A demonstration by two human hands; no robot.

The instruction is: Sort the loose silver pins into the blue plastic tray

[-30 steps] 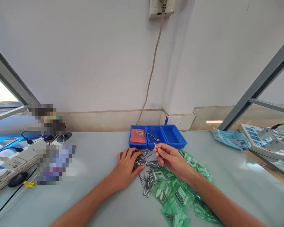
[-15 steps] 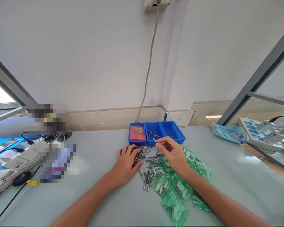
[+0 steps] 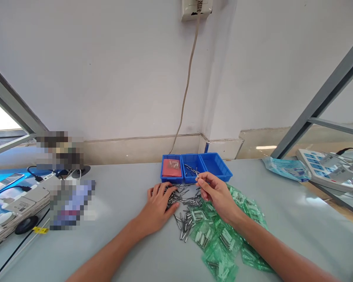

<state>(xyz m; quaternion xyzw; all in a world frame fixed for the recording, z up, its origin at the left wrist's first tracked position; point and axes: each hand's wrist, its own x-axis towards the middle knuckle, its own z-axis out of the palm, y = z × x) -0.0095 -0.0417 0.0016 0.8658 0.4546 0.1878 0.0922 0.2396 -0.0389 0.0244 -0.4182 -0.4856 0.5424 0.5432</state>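
My left hand (image 3: 157,207) rests at the left side of a pile of small metal pins (image 3: 186,223), its fingers spread and curved over some of them. My right hand (image 3: 213,192) pinches a slim metal pin (image 3: 197,176) between thumb and fingertips, just in front of the blue bins. Below my right hand and forearm lie several green plastic bags (image 3: 220,256) with metal pins and white pieces inside. Part of the pile is hidden beneath my left fingers.
Behind the pile stand three joined blue bins (image 3: 220,172); the left one holds a red packet (image 3: 171,168), the middle one several pins. A blue plastic packet (image 3: 286,168) and a white power strip (image 3: 326,170) lie at right. Cables and a black disc (image 3: 26,225) are at left.
The view has tilted up slightly, so everything sits a little lower. The pin in my right hand now points more upward over the middle bin's edge. My left hand stays on the pile.
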